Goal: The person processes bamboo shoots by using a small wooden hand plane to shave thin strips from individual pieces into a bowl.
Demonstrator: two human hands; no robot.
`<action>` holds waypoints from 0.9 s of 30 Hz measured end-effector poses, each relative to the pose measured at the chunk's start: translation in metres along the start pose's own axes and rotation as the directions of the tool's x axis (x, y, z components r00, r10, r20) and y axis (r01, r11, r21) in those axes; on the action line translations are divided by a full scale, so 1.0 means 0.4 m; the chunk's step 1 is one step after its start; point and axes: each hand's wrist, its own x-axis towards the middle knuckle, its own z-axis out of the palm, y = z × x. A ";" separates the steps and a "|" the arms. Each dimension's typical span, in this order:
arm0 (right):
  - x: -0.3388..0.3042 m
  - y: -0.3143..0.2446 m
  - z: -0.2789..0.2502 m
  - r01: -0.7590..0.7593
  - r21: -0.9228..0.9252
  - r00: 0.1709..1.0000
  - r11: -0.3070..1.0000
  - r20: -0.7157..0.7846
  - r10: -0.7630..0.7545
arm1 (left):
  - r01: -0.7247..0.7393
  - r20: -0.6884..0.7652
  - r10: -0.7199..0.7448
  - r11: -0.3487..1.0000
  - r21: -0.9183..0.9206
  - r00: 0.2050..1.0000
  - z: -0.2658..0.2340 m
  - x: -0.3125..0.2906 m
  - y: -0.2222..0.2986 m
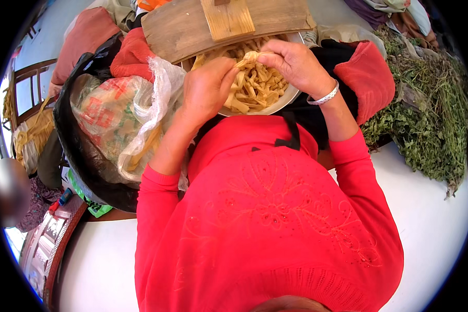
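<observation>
Yellow and limp-looking, the strip (250, 56) is over the bowl (287, 100), its long axis seemingly crosswise, with left hand (207, 86) and right hand (295, 63), 2 equally near, pinching it from both sides.

Matt wrinkled strips (258, 86), grained wooden board (176, 30), shiny metal bracelet (325, 94)

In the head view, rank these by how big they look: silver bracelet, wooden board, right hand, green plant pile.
Largest to smallest:
1. Green plant pile
2. Wooden board
3. Right hand
4. Silver bracelet
</observation>
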 end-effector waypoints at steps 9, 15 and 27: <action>0.012 0.014 -0.033 0.057 0.307 0.990 0.950 -0.139 -0.014 | 0.296 0.344 -0.190 0.911 -0.287 0.919 -0.047 0.073 -0.035; 0.086 0.012 -0.022 -0.155 0.710 0.986 0.687 0.063 0.156 | 0.300 0.314 -0.182 0.874 -0.383 0.932 -0.042 0.133 -0.066; 0.203 0.069 0.050 0.006 0.210 0.958 0.978 -0.282 0.054 | 0.333 0.073 -0.329 0.874 -0.354 0.941 -0.015 0.208 -0.206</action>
